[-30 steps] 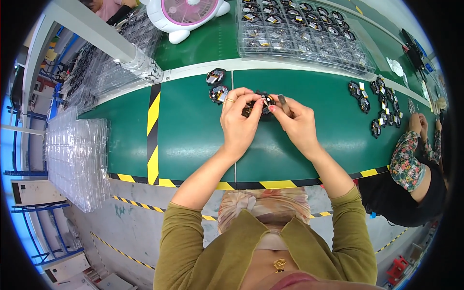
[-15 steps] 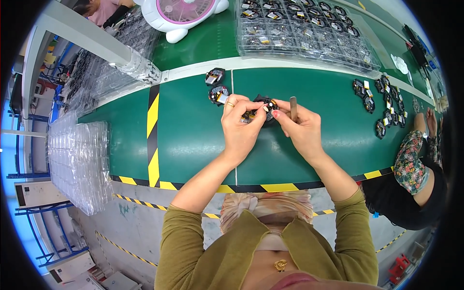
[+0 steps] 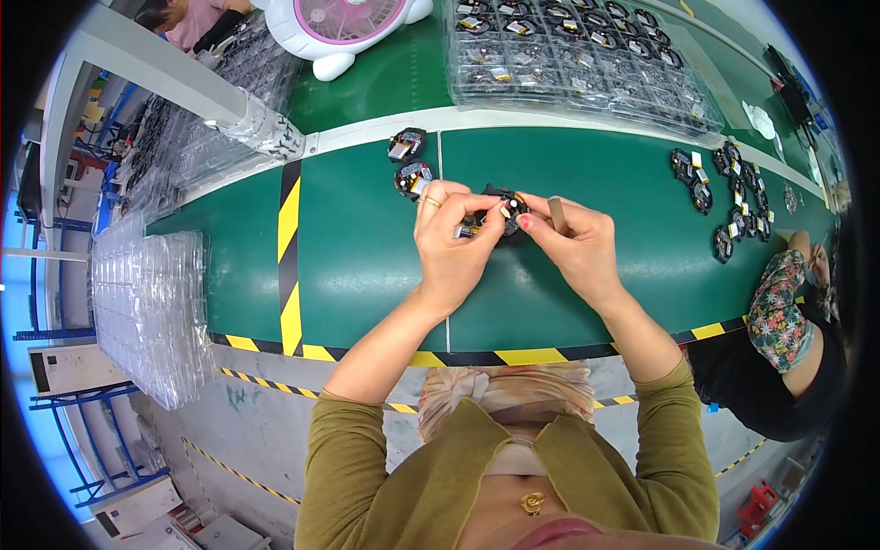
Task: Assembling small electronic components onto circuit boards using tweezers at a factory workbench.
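Note:
Over the green bench mat my left hand (image 3: 451, 247) pinches a small round black electronic assembly (image 3: 515, 221) with wires and white connectors. My right hand (image 3: 584, 252) is closed around metal tweezers (image 3: 555, 216), whose flat end sticks up past the fingers; their tips are hidden. The right thumb and fingertips meet the assembly's right side, close to the left thumb. Just beyond my left hand lie two similar assemblies (image 3: 414, 178), (image 3: 406, 144) with silver battery cells.
Several more assemblies (image 3: 736, 188) lie at the right. Clear trays (image 3: 587, 92) of assemblies stand behind, beside a white and pink fan (image 3: 353, 18). Stacked empty trays (image 3: 147, 302) are at the left. A co-worker's floral sleeve (image 3: 782, 312) is at the right; another person sits far left.
My right hand has shifted slightly right, and the tweezers lean more to the left. My left hand has moved a little left. The co-worker's arm at the right has moved.

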Available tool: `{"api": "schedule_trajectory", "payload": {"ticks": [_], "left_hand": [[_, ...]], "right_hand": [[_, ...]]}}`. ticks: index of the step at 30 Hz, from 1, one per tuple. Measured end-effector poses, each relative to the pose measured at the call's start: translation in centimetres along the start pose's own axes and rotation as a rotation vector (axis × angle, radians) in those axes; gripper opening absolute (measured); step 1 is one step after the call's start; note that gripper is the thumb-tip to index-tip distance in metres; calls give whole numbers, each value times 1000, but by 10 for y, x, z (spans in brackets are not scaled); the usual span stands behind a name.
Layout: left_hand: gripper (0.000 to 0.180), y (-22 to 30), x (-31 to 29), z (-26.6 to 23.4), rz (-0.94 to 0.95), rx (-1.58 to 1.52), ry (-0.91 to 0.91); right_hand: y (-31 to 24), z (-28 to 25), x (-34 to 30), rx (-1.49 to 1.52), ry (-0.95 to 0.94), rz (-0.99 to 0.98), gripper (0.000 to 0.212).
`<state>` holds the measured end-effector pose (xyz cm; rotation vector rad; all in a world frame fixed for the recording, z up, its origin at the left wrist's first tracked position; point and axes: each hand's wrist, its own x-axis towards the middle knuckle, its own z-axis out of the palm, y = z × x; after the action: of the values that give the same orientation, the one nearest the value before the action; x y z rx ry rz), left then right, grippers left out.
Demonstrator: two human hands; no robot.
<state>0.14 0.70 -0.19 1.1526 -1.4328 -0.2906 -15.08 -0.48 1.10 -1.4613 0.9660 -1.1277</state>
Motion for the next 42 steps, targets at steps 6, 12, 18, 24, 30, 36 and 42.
{"api": "schedule_trajectory", "payload": {"ticks": [6, 12, 18, 24, 30, 36, 42], "left_hand": [[22, 14, 17, -4, -169, -101, -102], [28, 9, 14, -4, -455, -295, -432], [22, 1, 16, -5, -715, -427, -425], [34, -1, 18, -6, -1052, -717, -355], [39, 1, 20, -8, -980, -791, -473], [27, -7, 18, -7, -1020, -763, -399], [18, -3, 17, 0, -1058, -719, -334]], "right_hand": [[-1, -8, 5, -78, -35, -179, 24], [-6, -13, 14, -188, 6, 103, 27], [1, -7, 12, -513, 51, -465, 32], [1, -6, 9, -808, -141, -696, 36], [6, -7, 12, -712, -49, -745, 19], [13, -8, 17, -662, 58, -765, 21], [0, -5, 14, -512, 250, -453, 9]]}}
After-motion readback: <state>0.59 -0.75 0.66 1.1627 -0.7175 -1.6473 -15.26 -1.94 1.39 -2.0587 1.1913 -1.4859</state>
